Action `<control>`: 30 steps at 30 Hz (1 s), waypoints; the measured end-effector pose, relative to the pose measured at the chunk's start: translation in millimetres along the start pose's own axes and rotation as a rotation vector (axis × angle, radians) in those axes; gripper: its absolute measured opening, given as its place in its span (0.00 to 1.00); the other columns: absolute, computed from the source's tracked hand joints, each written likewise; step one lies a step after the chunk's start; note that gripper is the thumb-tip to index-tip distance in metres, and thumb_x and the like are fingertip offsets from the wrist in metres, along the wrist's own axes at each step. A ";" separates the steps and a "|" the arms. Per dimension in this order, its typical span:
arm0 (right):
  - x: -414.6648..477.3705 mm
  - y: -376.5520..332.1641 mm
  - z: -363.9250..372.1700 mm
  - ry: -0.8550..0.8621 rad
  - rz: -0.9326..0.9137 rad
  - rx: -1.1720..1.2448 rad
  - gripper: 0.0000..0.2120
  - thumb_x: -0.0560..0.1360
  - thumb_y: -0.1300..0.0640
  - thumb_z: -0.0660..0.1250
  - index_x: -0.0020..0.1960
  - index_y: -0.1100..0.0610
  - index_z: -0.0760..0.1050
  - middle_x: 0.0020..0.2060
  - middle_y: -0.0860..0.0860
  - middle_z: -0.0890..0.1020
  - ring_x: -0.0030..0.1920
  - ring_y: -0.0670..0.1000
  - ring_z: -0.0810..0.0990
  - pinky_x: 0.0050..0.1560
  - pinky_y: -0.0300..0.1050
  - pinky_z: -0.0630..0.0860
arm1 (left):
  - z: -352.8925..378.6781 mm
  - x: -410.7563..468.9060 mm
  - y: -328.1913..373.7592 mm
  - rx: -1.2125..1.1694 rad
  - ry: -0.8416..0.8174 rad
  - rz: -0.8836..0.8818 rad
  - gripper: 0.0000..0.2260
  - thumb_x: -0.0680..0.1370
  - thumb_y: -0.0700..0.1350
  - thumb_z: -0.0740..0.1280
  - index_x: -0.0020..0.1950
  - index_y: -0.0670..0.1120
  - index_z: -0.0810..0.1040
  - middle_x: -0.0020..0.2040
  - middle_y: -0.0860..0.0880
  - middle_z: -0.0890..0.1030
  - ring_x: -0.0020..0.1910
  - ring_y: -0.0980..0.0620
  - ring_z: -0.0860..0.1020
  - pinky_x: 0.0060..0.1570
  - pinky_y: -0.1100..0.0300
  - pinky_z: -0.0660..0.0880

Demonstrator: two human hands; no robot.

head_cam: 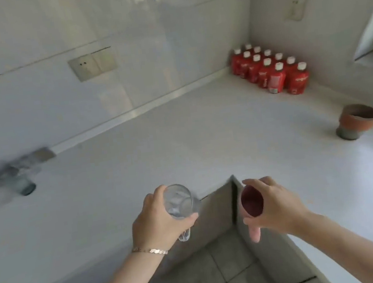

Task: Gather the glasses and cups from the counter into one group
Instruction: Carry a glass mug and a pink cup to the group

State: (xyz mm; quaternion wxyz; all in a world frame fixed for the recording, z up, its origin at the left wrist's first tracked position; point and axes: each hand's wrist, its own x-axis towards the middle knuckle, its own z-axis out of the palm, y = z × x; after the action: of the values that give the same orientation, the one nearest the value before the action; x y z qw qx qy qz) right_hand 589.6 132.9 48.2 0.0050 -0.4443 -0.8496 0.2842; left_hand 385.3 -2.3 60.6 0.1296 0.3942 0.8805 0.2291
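**A:** What's closest?

**B:** The two hands, out over the counter's inner corner. The left hand [158, 223] has thumb and fingers wrapped round a clear glass mug [179, 201]. The right hand [277, 207] is curled round a pink cup [251, 201], thumb above its rim. Both are held off the counter [181, 142], tilted, mouths toward the camera, handles hanging below the fingers.

**A:** What remains out there?

**B:** An orange-brown cup [358, 118] stands mouth up, ahead and to the right of the right fingers, well apart. A greyish cup [26, 187] sits ahead and far to the left of the left fingers. It is too blurred to tell whether it is upright or lying.

**A:** Which way, then?

**B:** I'd judge toward the orange-brown one, since the right hand is nearer it. No finger is free, so both carried pieces would have to be set down beside it first.
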 end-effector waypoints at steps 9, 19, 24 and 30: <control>57.9 -249.9 109.7 -0.186 -0.332 -0.009 0.40 0.61 0.42 0.73 0.69 0.42 0.62 0.58 0.43 0.71 0.51 0.45 0.74 0.49 0.38 0.72 | -157.1 -11.4 -228.4 0.023 0.170 -0.351 0.38 0.58 0.66 0.72 0.65 0.58 0.64 0.54 0.55 0.71 0.46 0.53 0.75 0.42 0.61 0.70; 137.5 -419.2 207.3 -0.355 -0.509 -0.096 0.40 0.60 0.42 0.73 0.69 0.41 0.62 0.59 0.42 0.71 0.55 0.48 0.76 0.51 0.40 0.75 | -231.4 21.9 -396.5 0.058 0.204 -0.601 0.38 0.60 0.65 0.72 0.65 0.54 0.65 0.60 0.50 0.74 0.56 0.47 0.78 0.48 0.56 0.74; 193.0 -482.4 253.5 -0.418 -0.548 -0.114 0.40 0.59 0.42 0.72 0.69 0.40 0.62 0.59 0.41 0.70 0.53 0.47 0.75 0.48 0.38 0.73 | -257.1 65.9 -462.3 0.077 0.260 -0.678 0.30 0.58 0.66 0.71 0.55 0.54 0.70 0.52 0.51 0.78 0.50 0.47 0.79 0.45 0.53 0.79; 243.4 -552.2 292.9 -0.458 -0.605 -0.171 0.41 0.60 0.42 0.73 0.70 0.41 0.60 0.62 0.42 0.69 0.57 0.48 0.74 0.51 0.38 0.72 | -289.8 129.6 -534.8 0.075 0.269 -0.660 0.30 0.58 0.59 0.76 0.53 0.46 0.72 0.54 0.47 0.75 0.55 0.47 0.75 0.48 0.55 0.76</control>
State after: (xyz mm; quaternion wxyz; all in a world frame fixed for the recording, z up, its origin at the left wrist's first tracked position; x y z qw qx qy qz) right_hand -49.5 -67.8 12.4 -0.1382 -0.0973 -0.9420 0.2901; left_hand -157.8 -304.3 33.7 0.0649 0.0596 0.9774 0.1921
